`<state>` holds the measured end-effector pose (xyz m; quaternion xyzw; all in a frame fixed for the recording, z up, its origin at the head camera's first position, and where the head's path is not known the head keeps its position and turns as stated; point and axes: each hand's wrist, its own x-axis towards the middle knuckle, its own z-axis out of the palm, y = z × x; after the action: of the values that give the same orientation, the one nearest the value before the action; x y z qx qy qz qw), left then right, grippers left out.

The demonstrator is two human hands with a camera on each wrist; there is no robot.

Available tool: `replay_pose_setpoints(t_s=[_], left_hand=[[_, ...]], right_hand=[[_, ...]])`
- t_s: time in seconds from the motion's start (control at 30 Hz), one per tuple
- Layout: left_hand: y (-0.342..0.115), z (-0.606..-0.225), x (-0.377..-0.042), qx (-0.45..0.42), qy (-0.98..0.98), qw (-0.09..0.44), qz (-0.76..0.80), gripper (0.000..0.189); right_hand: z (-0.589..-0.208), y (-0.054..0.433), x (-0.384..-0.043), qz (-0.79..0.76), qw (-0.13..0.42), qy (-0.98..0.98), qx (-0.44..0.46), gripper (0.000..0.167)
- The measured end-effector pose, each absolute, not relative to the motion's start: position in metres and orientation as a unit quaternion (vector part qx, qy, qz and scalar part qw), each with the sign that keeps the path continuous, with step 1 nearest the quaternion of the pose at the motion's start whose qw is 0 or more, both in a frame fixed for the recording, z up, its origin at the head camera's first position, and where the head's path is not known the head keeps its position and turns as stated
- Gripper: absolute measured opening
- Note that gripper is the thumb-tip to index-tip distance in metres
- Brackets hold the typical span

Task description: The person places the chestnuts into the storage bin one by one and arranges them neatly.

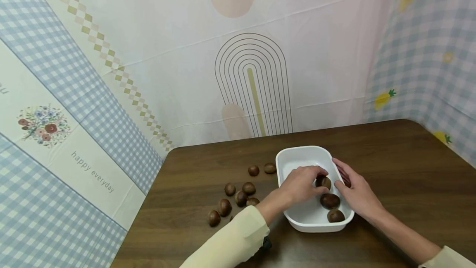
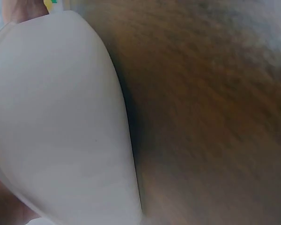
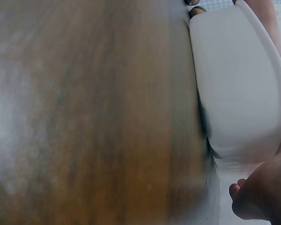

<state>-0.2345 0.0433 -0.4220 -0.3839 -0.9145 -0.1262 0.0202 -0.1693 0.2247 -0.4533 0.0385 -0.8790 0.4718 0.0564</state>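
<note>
A white rectangular dish (image 1: 316, 228) stands on the wooden table, its outer wall (image 2: 61, 108) filling much of the left wrist view. My left hand (image 1: 303, 183) reaches over the near left side into it, thumb and fingers pinching a chestnut (image 1: 325, 182). Below that chestnut, a second chestnut (image 1: 330, 201) and a third chestnut (image 1: 336, 216) lie along the dish's right side. My right hand (image 1: 355, 191) grips the right wall, thumb at the rim and fingers outside. In the right wrist view that hand (image 3: 264, 187) shows at the dish's lower end.
Several loose chestnuts (image 1: 224, 207) lie on the table (image 1: 186, 185) left of the dish, one chestnut (image 1: 270, 168) close by its far left corner. A printed cloth (image 1: 186, 53) hangs behind the table's far edge. Something small and black (image 1: 266, 242) shows under the left sleeve.
</note>
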Motion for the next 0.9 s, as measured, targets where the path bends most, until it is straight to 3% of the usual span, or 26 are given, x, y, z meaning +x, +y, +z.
replay_pose_setpoints(t_s=[0.9], left_hand=[[0.05,-0.4299,-0.234,-0.384,-0.912,0.011,-0.145,0.04]], right_hand=[[-0.4534,0.2241,-0.1687,0.475,0.065,-0.877,0.04,0.061]])
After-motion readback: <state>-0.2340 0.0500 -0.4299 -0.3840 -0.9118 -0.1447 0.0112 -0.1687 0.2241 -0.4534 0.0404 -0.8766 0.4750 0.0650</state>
